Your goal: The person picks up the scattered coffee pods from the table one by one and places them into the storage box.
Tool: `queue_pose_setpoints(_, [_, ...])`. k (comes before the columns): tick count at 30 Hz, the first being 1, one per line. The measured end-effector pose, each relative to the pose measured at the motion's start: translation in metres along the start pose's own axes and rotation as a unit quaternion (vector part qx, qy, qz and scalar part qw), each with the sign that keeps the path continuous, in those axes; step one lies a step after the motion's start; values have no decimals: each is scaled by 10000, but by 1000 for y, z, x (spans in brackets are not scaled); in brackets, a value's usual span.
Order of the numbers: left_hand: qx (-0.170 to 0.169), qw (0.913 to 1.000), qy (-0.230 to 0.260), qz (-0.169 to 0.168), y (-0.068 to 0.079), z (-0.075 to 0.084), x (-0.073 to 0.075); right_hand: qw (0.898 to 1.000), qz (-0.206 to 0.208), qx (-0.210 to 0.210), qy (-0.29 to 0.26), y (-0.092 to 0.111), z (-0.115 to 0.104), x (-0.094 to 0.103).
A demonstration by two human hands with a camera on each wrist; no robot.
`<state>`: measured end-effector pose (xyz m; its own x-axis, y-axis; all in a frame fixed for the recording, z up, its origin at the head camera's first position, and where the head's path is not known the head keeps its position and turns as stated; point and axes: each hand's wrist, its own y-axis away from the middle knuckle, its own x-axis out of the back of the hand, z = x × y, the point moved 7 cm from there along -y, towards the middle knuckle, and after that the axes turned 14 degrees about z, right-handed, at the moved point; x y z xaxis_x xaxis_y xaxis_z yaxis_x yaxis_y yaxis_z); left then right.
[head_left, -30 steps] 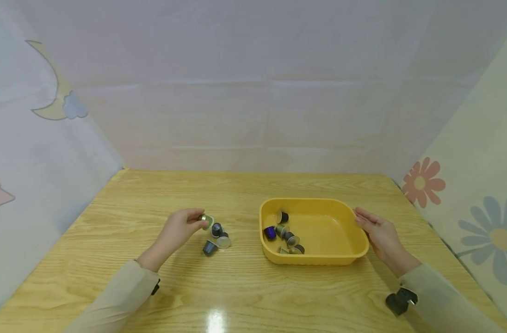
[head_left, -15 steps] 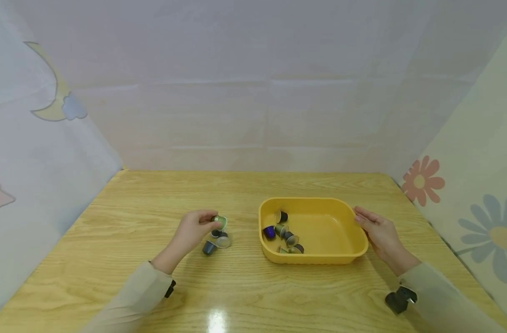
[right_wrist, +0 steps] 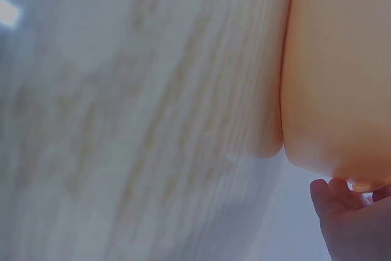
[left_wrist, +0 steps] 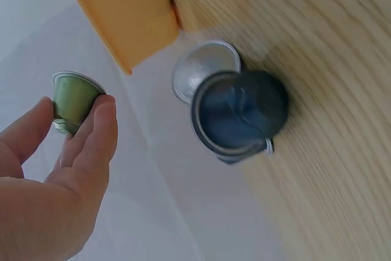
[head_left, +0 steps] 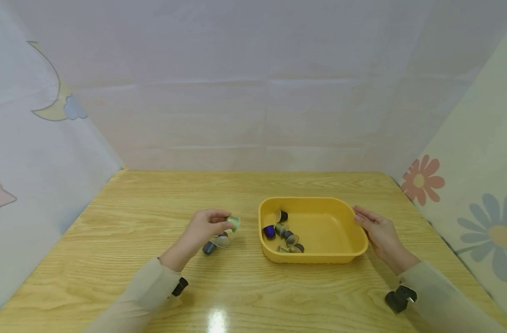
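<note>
My left hand (head_left: 205, 227) pinches a green coffee capsule (left_wrist: 76, 99) between thumb and fingers, raised above the table. Below it, a small group of dark coffee capsules (head_left: 209, 248) lies on the wood, partly covered by the hand; the left wrist view has a dark blue capsule (left_wrist: 238, 113) and a silver lid (left_wrist: 204, 70) there. To the right stands a yellow bin (head_left: 320, 259), with several mixed capsules along its left side, one of them a shiny purple capsule (head_left: 269, 231). My right hand (head_left: 380, 236) holds the bin's right rim, fingertips against its outer wall.
The wooden table (head_left: 187, 185) runs back to a pale cloth wall (head_left: 220, 115). Printed cloth stands at both sides. Dark wrist devices sit at both cuffs, the right device (head_left: 399, 299) close over the table.
My left hand has carried the green capsule rightward, from beside the group on the table toward the bin. The right hand and bin have stayed in place.
</note>
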<state>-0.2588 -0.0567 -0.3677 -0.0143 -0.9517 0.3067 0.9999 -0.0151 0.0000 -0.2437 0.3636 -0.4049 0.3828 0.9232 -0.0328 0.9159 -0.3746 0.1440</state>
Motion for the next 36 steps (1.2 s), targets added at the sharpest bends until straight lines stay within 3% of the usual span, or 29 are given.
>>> queue_pose_setpoints(8, [538,9964,625,-180,-3,1,-19,9999,20,101,-13,-1,-2,1])
queue_pose_setpoints(28, [697,9890,1098,-699,0,15,-53,9998,3,120,163,-1,-1,0])
queue_pose_setpoints(36, [897,9811,1437,-931,5,19,-68,9998,-80,139,70,-1,-1,-1])
